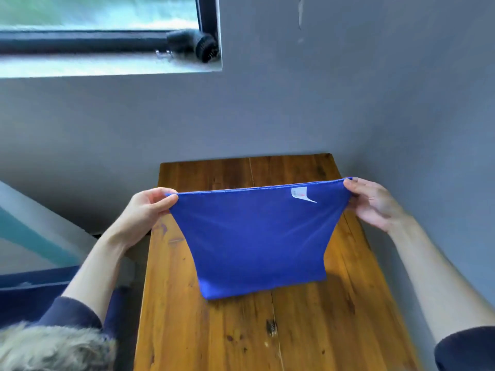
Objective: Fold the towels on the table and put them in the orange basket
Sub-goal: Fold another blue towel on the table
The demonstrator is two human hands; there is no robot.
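A grey wall meets a worn wooden plank tabletop [308, 330], its near end cut off by the frame. Above it hangs a smooth blue towel [254, 242], doubled over, top edge pulled taut, lower fold touching the wood. The left hand [144, 207] pinches the left top corner; the right hand [375, 202] pinches the right. A small white label [300, 194] shows unreadable print. Blurred window [101, 30] upper left.
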